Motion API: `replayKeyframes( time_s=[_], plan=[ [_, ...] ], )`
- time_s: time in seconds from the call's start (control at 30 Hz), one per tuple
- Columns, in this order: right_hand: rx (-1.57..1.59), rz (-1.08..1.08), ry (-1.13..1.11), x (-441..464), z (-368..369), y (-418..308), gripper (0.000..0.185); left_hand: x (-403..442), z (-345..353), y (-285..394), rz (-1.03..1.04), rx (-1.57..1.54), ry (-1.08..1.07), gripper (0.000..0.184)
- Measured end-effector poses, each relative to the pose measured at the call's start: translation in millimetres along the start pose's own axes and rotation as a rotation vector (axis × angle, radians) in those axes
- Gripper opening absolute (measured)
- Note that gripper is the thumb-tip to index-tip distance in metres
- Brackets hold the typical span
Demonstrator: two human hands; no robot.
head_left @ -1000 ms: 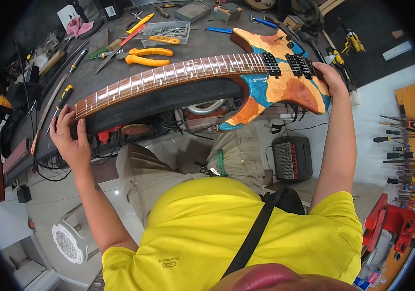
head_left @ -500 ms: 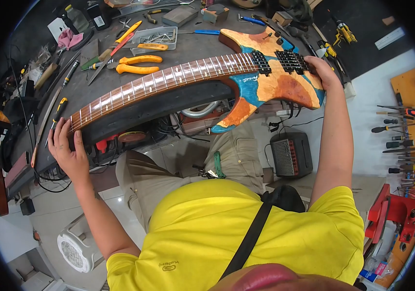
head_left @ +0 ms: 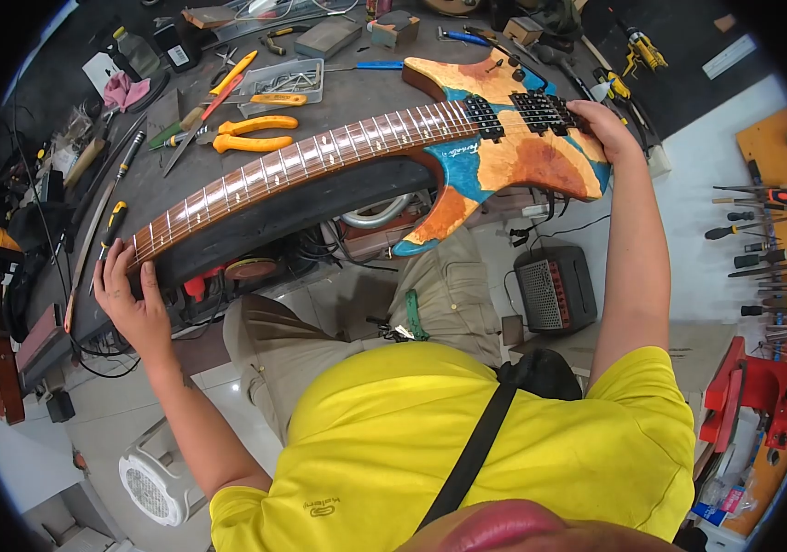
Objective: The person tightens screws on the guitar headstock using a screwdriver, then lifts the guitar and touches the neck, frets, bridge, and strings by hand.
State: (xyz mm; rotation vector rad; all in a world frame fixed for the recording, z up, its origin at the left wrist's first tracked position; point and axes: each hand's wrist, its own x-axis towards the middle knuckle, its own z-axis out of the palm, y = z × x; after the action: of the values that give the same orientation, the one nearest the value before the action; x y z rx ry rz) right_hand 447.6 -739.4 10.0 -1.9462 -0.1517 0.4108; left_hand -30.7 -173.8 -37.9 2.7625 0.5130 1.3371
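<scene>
An electric guitar (head_left: 545,168) with blue resin and patchy tan wood on its body lies face up across the front of the workbench. Its long fretted neck runs down to the left. My left hand (head_left: 134,299) is closed around the neck at its far left end, the thumb on the near side; the headstock is hidden there. At the other end, my right hand (head_left: 607,132) grips the body's right edge beside the black bridge (head_left: 541,112). Some of its fingers are out of sight under or behind the body.
Orange-handled pliers (head_left: 254,133), a clear tray (head_left: 306,81) of small metal parts and a yellow-black screwdriver (head_left: 115,223) lie on the dark workbench (head_left: 357,92). Below stands a small amplifier (head_left: 555,290). Tools hang on a wooden board (head_left: 771,152) at right, near a red clamp-like tool (head_left: 766,391).
The whole view has turned slightly, and the guitar body sits a little farther left in it. Both hands keep their hold on the guitar.
</scene>
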Motion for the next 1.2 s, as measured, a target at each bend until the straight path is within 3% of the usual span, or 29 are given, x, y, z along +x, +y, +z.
replayKeyframes(
  time_s=[0.57, 0.87, 1.0, 1.2],
  plan=[
    [-0.156, 0.003, -0.045, -3, 4, -21, 0.018, -1, -3, -4, -0.005, 0.018, -0.078, 0.034],
    [0.014, 0.041, -0.109, 3, 3, -13, 0.024, 2, -5, -4, 0.011, 0.06, -0.103, 0.038],
    [0.067, 0.066, -0.04, 6, -1, -8, 0.024, 1, -2, -5, -0.014, 0.001, -0.057, 0.038],
    [0.033, -0.044, -0.069, 6, 3, -8, 0.026, 3, -6, -2, -0.034, 0.039, -0.081, 0.036]
  ],
)
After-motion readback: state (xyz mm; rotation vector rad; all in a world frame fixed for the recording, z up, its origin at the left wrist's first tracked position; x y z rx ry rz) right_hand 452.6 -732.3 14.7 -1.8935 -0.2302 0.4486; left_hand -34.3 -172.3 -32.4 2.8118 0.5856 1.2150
